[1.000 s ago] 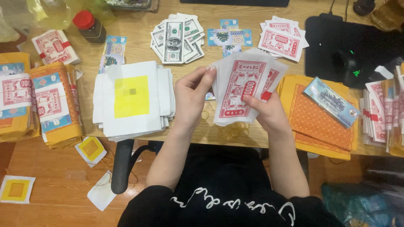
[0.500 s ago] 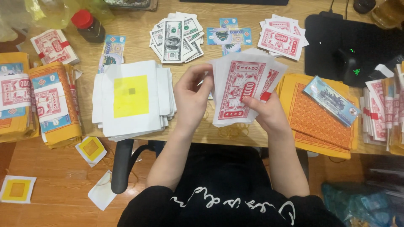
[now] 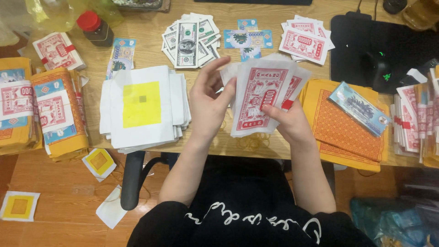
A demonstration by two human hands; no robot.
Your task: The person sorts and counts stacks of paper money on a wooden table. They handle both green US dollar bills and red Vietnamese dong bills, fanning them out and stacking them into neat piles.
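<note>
Wooden desk point(image 3: 151, 41), pale and crowded, fills the upper half of the frame, with a wooden floor below it. At the centre, the right hand point(image 3: 290, 121) grips a fanned bundle of red-and-white paper notes point(image 3: 258, 98) from below, thumb pressed on the front, probably so the sheets stay spread. The left hand point(image 3: 208, 103) touches the bundle's left edge with loosely curled fingers point(image 3: 224, 89), pinching nothing firmly that I can see. Left of centre lies a stack of white paper sheets with a yellow square point(image 3: 141, 105). Grey-green banknote-like papers point(image 3: 190, 41) lie fanned at the top. An orange patterned paper pile point(image 3: 343, 128) sits to the right, near a black mouse pad point(image 3: 393, 45).
</note>
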